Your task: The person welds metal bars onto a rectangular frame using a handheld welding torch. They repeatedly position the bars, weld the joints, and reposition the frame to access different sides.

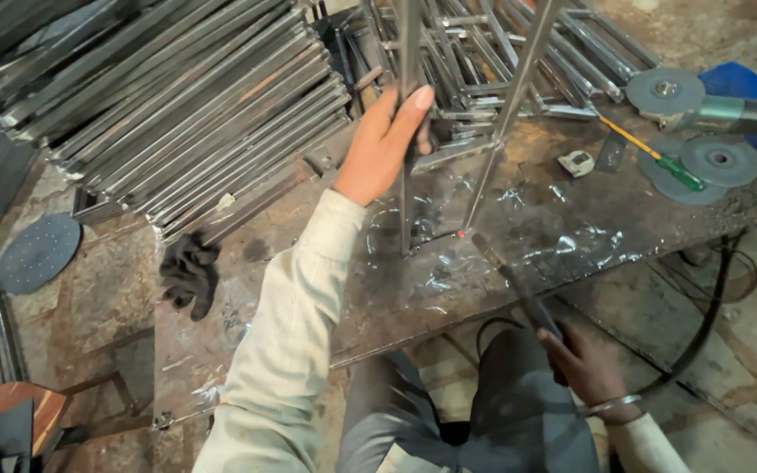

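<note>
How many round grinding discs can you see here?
4: one on the angle grinder, two overlapping on the bench beside it, one dark disc on the floor. Others may be hidden.

Even, diffuse daylight; soft shadows only; glare on steel bars (194, 105) at 10 o'clock; slight blur and wide-angle stretch toward edges.

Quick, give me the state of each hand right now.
Left hand: grip closed around an upright steel frame bar.
Right hand: grip closed on a welding electrode holder, its tip at the frame's foot.
</note>
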